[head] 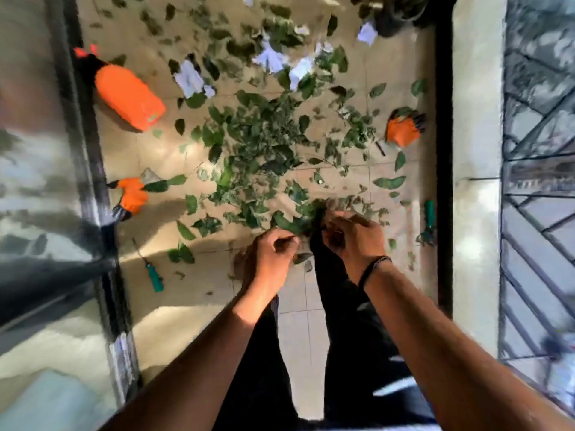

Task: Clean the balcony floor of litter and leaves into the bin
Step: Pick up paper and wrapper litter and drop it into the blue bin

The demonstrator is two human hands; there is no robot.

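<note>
Green leaves lie scattered thickly over the beige tiled balcony floor, with white paper scraps among them further away. My left hand and my right hand are low over the near edge of the pile, fingers curled around a bunch of green leaves held between them. A dark wristband sits on my right wrist. No bin is in view. The picture is blurred.
An orange spray bottle lies at the left by the dark door frame. Orange gloves lie at left and right. Two green-handled tools lie on the floor, one at left, one at right. A metal railing runs along the right.
</note>
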